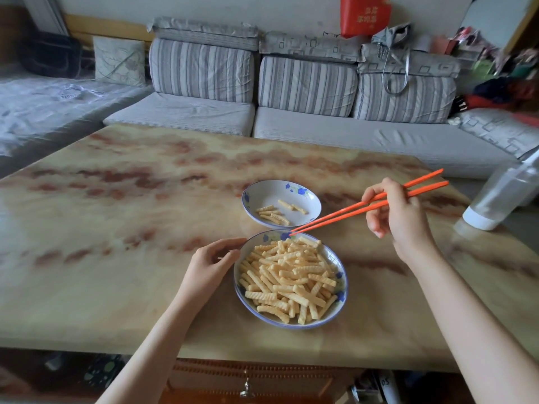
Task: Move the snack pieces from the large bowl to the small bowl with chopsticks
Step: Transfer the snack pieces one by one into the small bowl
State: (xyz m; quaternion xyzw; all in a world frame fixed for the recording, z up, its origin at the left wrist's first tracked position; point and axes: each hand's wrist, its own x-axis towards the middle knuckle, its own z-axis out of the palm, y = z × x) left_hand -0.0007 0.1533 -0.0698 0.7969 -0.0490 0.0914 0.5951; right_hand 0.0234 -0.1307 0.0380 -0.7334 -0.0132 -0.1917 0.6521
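The large bowl (341, 290), white with blue flowers, sits near the table's front and is heaped with ridged yellow snack pieces (288, 279). Just behind it stands the small bowl (262, 193) holding several snack pieces (275, 214). My right hand (399, 217) grips a pair of orange chopsticks (350, 212). Their tips hover over the far rim of the large bowl, close together, with nothing between them. My left hand (211, 265) rests against the large bowl's left rim, thumb and fingers curved along it.
The marble-patterned table (116, 228) spreads wide to the left and front. A clear plastic bottle with a white cap (495, 199) lies tilted at the right edge. A grey striped sofa (291, 112) runs behind the table.
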